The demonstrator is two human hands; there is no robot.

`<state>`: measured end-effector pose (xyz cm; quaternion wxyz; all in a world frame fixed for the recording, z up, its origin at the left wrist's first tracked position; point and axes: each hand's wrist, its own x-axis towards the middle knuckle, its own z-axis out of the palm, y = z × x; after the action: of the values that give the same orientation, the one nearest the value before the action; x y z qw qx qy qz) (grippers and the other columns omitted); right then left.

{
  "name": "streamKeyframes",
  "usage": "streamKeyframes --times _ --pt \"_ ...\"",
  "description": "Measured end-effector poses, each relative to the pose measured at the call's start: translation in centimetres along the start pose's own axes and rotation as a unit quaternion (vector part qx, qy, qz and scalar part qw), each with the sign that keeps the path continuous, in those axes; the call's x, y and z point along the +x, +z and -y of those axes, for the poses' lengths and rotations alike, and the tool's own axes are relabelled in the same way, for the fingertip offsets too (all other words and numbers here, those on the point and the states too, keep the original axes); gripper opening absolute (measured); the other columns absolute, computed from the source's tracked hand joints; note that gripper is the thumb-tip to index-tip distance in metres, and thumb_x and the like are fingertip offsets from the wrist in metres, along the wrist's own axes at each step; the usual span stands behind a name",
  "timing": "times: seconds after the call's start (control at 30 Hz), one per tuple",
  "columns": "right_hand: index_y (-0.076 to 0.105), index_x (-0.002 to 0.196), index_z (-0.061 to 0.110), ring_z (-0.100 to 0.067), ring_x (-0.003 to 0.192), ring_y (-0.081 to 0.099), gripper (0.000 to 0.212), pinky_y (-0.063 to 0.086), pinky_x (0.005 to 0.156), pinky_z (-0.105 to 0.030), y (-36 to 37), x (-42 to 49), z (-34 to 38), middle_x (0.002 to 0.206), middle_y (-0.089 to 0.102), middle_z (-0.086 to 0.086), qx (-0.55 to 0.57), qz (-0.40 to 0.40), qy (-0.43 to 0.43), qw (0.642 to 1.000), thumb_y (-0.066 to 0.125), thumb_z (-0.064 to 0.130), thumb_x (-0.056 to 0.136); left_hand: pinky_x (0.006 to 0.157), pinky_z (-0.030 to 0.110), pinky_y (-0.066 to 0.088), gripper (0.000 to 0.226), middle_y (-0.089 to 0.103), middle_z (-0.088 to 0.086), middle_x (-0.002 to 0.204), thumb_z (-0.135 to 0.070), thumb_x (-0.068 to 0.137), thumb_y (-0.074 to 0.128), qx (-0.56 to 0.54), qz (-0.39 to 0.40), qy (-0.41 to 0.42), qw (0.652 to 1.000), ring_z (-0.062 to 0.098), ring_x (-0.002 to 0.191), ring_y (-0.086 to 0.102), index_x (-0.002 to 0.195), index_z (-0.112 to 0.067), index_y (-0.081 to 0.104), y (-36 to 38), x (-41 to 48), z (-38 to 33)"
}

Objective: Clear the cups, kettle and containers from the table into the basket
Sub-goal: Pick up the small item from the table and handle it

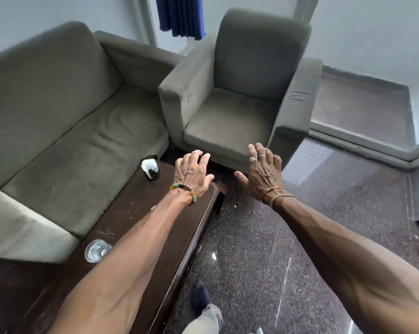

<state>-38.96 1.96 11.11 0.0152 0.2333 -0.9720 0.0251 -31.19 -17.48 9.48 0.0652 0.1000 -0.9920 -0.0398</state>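
A dark wooden table runs from lower left toward the centre. At its far end stands a black cup with a white inside. A clear glass sits nearer me, by the table's left edge, partly behind my left forearm. My left hand hovers over the table's far corner, to the right of the black cup, fingers apart and holding nothing. My right hand is stretched out beyond the table over the floor, fingers spread and empty. No basket or kettle is in view.
A grey sofa lines the table's left side. A grey armchair stands just past the table's far end. Polished speckled stone floor spreads to the right. My foot is on the floor beside the table.
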Motion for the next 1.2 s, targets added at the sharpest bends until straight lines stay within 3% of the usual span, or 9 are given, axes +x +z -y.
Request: streamKeyframes --times 0.23,0.83,1.2 --pt "0.020 0.152 0.011 -0.033 0.139 0.027 0.088 0.024 0.109 -0.048 -1.0 5.9 0.1 0.156 0.024 -0.012 -0.005 -0.014 0.012 1.000 0.052 0.061 0.087 0.100 0.041 0.035 0.067 0.043 0.005 0.140 -0.048 0.082 0.064 -0.005 -0.008 0.004 1.000 0.027 0.124 0.044 0.140 -0.021 0.042 -0.8 6.4 1.4" --pt "0.017 0.153 0.011 -0.033 0.140 0.026 0.087 0.023 0.110 -0.047 1.2 18.3 1.0 0.158 0.020 -0.012 -0.005 0.013 -0.077 0.997 0.051 0.059 0.089 0.099 0.039 0.036 0.062 0.043 0.002 0.138 -0.047 0.081 0.064 0.011 0.023 -0.043 0.999 0.024 0.120 0.046 0.136 -0.023 0.046 2.0 14.4 5.6" --pt "0.018 0.152 0.011 -0.034 0.140 0.025 0.086 0.024 0.111 -0.047 7.9 33.3 5.7 0.157 0.020 -0.012 0.008 0.091 -0.231 0.969 0.052 0.057 0.089 0.099 0.042 0.037 0.059 0.045 0.003 0.136 -0.041 0.080 0.067 -0.021 0.056 -0.248 0.967 0.027 0.119 0.047 0.133 -0.024 0.049 7.6 19.4 11.4"
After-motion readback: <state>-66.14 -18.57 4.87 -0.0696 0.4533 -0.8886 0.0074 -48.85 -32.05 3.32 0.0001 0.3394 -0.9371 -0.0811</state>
